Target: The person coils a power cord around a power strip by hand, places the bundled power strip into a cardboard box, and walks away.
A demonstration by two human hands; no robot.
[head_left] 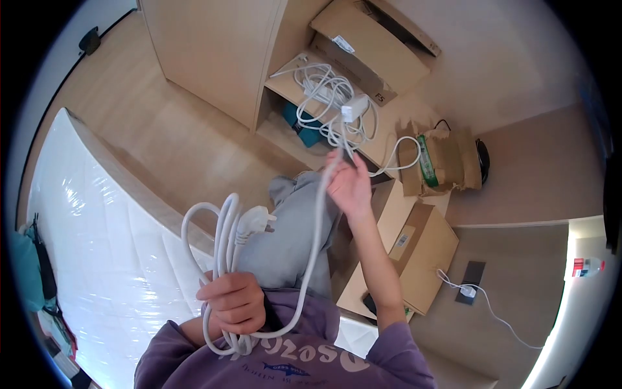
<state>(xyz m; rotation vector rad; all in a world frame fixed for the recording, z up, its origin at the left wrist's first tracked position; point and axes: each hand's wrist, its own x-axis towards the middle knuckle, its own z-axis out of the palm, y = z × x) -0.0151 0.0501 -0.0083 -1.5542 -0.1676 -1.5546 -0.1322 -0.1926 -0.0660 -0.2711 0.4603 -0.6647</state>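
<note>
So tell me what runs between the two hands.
In the head view, a slack white cable runs from the left hand to the right hand.

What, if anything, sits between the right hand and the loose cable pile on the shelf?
Nothing visible blocks it. The right hand pinches the white cable, which runs straight up to the tangled pile on the shelf; only open air lies between them. The left hand grips the coiled loops with the plug.

Bright, even daylight; heavy fisheye warp, perhaps soft edges.
</note>
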